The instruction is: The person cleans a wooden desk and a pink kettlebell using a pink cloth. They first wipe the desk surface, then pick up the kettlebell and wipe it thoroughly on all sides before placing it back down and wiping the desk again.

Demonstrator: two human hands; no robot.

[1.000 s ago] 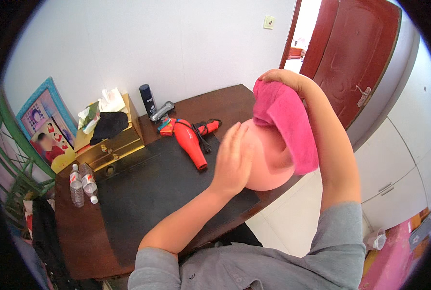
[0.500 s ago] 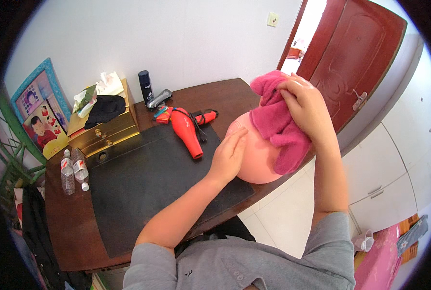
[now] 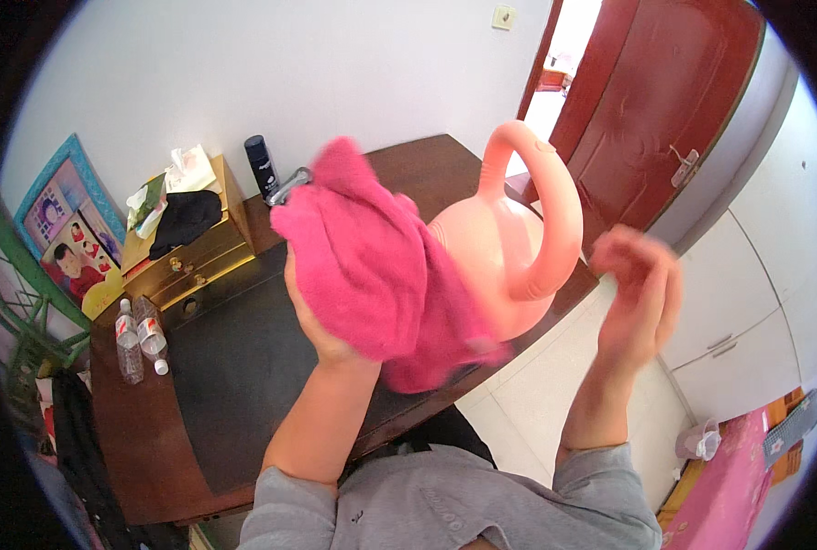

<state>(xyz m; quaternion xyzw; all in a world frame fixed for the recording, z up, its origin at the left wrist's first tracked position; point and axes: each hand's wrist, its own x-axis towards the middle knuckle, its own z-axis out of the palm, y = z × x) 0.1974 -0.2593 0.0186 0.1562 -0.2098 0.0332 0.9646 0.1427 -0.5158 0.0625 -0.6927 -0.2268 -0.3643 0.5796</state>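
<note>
A dark pink towel [image 3: 363,266] hangs over my left hand [image 3: 312,316], which grips it; most of the fingers are hidden behind the cloth. The towel's right side lies against a peach-pink vessel [image 3: 482,243], round-bodied with a large arched handle, which looks like a watering can. It rests near the table's right edge. To the right of its handle, my right hand [image 3: 642,293] is in the air, slightly blurred, fingers loosely bent and apart, holding nothing. The red hair dryer seen earlier is hidden behind the towel.
On the dark wooden table [image 3: 133,458] lies a black mat [image 3: 234,385]. Further left are two plastic bottles [image 3: 138,339], a gold drawer box [image 3: 198,266] with tissues and black cloth, and a framed picture [image 3: 74,220]. A dark spray can [image 3: 262,165] stands at the back.
The towel has passed from my right hand to my left and swung left, covering the hair dryer. My right hand has come off the vessel, whose handle now shows.
</note>
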